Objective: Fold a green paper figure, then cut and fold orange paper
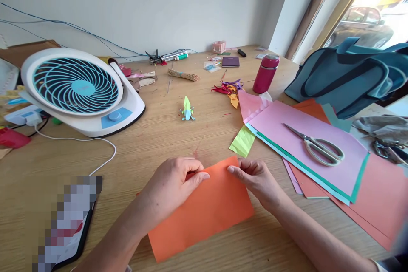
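Paper, orange and rectangular, is spanning the near part of a wooden tabletop, where the person's left hand is pinching its far edge, thumb on top, and the right hand is gripping its far-right corner, both nearly closed. Light, even pressure with edges lined up should be sparing it stray creases.

No words or numbers can be read here. The phone shows only blurry squares.
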Demonstrator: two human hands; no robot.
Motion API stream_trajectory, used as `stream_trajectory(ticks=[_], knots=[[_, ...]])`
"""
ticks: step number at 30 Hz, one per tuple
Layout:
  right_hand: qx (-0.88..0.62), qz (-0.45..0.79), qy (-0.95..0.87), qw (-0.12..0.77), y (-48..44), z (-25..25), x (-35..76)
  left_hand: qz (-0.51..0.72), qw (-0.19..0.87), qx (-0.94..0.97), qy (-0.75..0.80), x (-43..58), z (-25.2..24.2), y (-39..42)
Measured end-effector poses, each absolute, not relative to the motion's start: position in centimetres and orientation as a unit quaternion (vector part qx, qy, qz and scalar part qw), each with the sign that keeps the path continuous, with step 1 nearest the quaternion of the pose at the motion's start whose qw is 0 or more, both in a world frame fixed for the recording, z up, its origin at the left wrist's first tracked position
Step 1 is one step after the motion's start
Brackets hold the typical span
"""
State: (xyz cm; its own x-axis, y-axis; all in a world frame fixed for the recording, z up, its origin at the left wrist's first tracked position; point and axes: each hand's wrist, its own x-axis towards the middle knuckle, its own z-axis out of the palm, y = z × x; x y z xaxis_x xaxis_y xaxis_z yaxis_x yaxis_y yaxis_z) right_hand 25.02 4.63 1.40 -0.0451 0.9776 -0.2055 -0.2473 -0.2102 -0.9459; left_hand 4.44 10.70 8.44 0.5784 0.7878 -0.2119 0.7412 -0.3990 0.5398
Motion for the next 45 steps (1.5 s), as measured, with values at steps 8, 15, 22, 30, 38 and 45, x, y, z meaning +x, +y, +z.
stream_trajectory(ticks=[8,15,22,30,38,45], knots=[[-0.465,0.631,-0.356,0.509,4.8,1.26,24.72,0.023,0.291,0.83,0.475,4.45,8.69,10.63],[-0.466,0.63,-0.358,0.508,4.71,0.87,25.05,0.02,0.275,0.833,0.48,4.58,8.77,10.55],[-0.457,0.633,-0.354,0.515,4.8,0.95,25.0,0.032,0.27,0.829,0.489,4.56,8.91,10.51],[-0.454,0.636,-0.356,0.512,4.81,0.83,24.93,0.027,0.254,0.832,0.492,4.53,8.66,10.54],[-0.465,0.632,-0.353,0.51,4.88,0.64,24.93,0.023,0.261,0.835,0.483,4.64,8.65,10.62],[-0.477,0.623,-0.355,0.508,4.92,0.58,24.97,0.028,0.269,0.829,0.49,4.63,8.72,10.55]])
